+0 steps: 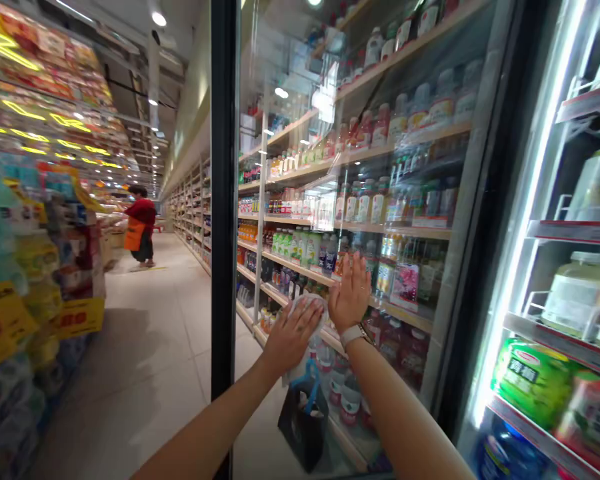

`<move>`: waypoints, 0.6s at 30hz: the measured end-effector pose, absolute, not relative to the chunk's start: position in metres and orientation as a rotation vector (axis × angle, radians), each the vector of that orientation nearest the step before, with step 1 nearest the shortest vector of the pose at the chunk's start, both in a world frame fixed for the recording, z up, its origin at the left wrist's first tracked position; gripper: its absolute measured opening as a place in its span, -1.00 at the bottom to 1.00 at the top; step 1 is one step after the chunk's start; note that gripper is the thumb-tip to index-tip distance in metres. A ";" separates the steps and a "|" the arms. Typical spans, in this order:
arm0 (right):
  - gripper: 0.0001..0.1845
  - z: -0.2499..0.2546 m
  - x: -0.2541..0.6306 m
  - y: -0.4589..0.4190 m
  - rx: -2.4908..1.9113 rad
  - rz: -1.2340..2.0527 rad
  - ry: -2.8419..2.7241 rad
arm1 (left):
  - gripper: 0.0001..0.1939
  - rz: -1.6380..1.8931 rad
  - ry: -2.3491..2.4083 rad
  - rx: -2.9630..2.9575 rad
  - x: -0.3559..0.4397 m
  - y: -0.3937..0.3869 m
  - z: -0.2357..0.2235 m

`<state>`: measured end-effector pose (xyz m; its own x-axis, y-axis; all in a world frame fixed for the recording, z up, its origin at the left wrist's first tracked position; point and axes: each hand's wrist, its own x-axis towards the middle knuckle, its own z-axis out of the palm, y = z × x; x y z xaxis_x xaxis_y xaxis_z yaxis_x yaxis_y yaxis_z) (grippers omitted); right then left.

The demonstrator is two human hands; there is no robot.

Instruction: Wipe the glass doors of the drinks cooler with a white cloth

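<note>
A glass cooler door (290,73) in a black frame stands swung open in front of me. Under the fingers of my left hand (293,330) is a white cloth (324,308), pressed against the glass. The fingers lie nearly flat over it, and part of the cloth is hidden by the hand. Just to the right, my right hand (349,290) rests flat on the same pane with its fingers stretched out and nothing in it. A light-coloured watch (354,333) is on the right wrist.
Shelves of bottles (300,247) show through the glass. Low down, also seen through it, is a black container (305,427) with a blue-handled tool. Lit cooler shelves (580,230) with jars and packs stand right. Left are stacked goods (35,260) and a person (141,223) in the aisle.
</note>
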<state>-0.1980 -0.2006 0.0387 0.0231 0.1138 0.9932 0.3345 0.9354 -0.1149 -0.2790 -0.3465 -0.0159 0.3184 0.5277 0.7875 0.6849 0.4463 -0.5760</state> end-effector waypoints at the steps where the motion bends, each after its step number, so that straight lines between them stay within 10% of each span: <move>1: -0.30 0.039 -0.198 -0.200 -0.353 -0.176 -1.550 | -0.46 -0.140 -1.336 -1.205 -0.281 -0.350 -0.017; 10: -0.33 0.039 -0.196 -0.200 -0.330 -0.195 -1.533 | -0.36 -0.403 -1.512 -1.015 -0.257 -0.319 0.118; 18: -0.32 0.040 -0.192 -0.200 -0.369 -0.171 -1.562 | -0.37 -0.299 -1.425 -1.156 -0.262 -0.330 0.023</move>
<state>-0.1920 -0.2004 0.0401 0.0116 0.1248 0.9921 0.3367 0.9337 -0.1214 -0.2619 -0.3305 0.0231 0.2126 0.4577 0.8633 0.7666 0.4697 -0.4378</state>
